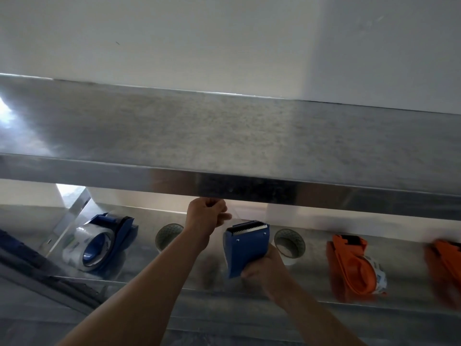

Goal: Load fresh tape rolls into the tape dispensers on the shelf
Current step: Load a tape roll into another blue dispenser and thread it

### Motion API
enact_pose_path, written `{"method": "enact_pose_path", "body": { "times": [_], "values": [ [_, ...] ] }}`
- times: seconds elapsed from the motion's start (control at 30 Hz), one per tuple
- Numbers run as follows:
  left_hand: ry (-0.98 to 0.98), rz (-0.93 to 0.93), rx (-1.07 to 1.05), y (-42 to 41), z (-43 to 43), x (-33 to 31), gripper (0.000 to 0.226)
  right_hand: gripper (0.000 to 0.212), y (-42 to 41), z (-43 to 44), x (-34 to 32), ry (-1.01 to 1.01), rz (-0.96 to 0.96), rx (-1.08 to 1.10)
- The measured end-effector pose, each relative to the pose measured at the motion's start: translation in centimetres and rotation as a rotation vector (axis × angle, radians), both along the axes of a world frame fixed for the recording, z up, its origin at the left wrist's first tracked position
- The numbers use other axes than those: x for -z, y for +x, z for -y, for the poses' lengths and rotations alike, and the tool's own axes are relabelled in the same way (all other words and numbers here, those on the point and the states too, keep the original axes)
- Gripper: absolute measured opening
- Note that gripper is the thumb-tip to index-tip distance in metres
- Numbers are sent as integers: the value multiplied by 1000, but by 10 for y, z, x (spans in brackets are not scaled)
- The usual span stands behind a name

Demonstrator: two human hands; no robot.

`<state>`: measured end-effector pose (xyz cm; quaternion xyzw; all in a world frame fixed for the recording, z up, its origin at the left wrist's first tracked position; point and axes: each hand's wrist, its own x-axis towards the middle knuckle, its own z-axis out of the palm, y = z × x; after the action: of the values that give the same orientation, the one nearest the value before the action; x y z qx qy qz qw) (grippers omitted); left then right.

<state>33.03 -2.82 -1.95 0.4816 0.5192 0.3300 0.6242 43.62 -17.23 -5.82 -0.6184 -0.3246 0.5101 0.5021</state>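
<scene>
Looks like a packing or stockroom area: two-tier stainless steel shelf (224,136) against a plain white wall (174,38), lined with blue and orange tape dispensers (349,265) and spare tape rolls (290,243).

Brushed, dully reflective metal shelf (224,136), matt blue plastic dispenser (245,248), glossy clear tape roll (84,248)
</scene>
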Motion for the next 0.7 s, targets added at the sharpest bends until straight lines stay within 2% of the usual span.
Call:
{"method": "enact_pose_path", "body": {
  "times": [0.17,0.3,0.4,0.57,0.7],
  "values": [
    [-32,208,144,-21,13,7,7,36,-1,-1,5,-16,-128,115],
    [-37,311,165,-37,22,18,12,41,0,-3,11,-36,-182,117],
    [-14,298,177,-44,23,20,12,50,-1,-3,16,-77,-188,91],
    [151,144,263,-52,20,13,5,55,-2,-3,17,-107,-141,62],
    [179,106,316,-54,17,8,4,67,-2,-5,20,-116,-297,82]
  ]
}}
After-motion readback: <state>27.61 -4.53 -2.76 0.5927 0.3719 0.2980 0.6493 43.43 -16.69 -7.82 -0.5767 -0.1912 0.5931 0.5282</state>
